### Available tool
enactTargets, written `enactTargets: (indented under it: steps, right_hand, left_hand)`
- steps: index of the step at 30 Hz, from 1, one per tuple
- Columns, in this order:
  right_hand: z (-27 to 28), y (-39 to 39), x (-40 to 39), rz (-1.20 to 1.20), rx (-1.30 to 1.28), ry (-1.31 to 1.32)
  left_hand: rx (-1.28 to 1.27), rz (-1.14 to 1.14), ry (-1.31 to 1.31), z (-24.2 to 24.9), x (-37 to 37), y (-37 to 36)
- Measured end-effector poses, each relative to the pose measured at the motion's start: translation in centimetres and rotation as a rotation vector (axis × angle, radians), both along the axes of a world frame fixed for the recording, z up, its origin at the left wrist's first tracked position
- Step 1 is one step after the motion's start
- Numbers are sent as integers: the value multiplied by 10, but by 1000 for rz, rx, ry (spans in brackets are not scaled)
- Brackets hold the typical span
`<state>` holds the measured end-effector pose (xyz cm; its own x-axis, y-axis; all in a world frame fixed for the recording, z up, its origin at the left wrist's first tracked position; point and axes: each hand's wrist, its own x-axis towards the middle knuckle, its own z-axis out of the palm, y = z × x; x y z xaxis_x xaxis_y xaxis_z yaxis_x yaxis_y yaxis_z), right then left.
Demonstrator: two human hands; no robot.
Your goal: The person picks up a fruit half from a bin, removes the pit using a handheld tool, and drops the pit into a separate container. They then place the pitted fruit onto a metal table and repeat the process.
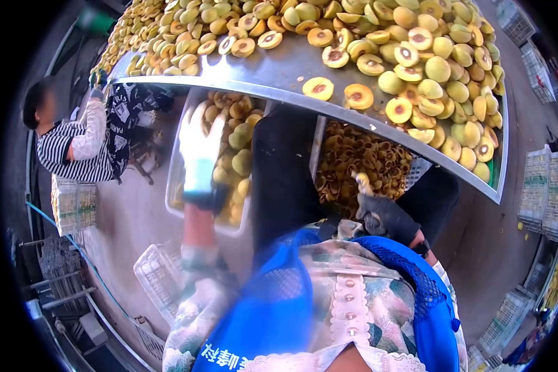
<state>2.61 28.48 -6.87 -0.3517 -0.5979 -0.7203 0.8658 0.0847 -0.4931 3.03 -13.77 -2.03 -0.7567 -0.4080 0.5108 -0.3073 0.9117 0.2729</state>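
My left hand [201, 144], in a pale glove washed out by glare and blurred, reaches over a white crate [175, 186] of yellow peach halves [242, 162]. Its fingers are spread, with nothing seen in them. In a dark grey glove, my right hand [378, 214] is closed near my lap, above a bin of brown pits and scraps [359, 152]. A small yellowish tip shows at its fingers; I cannot make out what it is. Halved peaches [409, 54], many cut side up, are heaped on the metal table [260, 71] ahead.
The table's raised metal edge [353, 118] runs across above my knees. At the far left a person [74, 133] in a striped top works at the same table. An empty-looking white crate [158, 276] lies at my left. Stacked crates [542, 192] stand at right.
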Motion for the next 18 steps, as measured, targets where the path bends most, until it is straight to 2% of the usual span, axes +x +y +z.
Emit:
enactTargets:
  steps: [1, 4, 6, 8, 9, 11, 12, 14, 16, 17, 18]
  right_hand:
    - [8, 0, -1, 22, 42, 168]
    - [-12, 0, -8, 166, -80, 997]
    - [-17, -3, 1, -37, -83, -24]
    - [-29, 6, -7, 6, -149, 339]
    - [-33, 4, -3, 111, -122, 876]
    - [-35, 5, 1, 106, -141, 1042]
    - [-25, 6, -4, 6, -201, 669]
    - [3, 9, -9, -181, -308, -101]
    - [37, 3, -9, -268, -194, -28]
    - [40, 1, -12, -281, -302, -80]
    - [46, -2, -14, -286, -415, -122]
  left_hand:
    - [21, -89, -59, 16, -24, 15]
    - [-49, -347, -134, 20, -95, 62]
    - [-268, -408, -199, 3, -127, 93]
    - [-54, -523, -567, -10, -159, 110]
    - [36, -597, -563, -6, -162, 119]
    - [289, -748, -437, -15, -169, 132]
    - [420, -813, -372, -13, -169, 140]
    - [446, -777, -161, 1, -151, 158]
    - [762, -720, 13, 14, -132, 169]
    - [1266, -748, 25, 25, -117, 184]
    - [1308, -774, 2, 26, -104, 190]
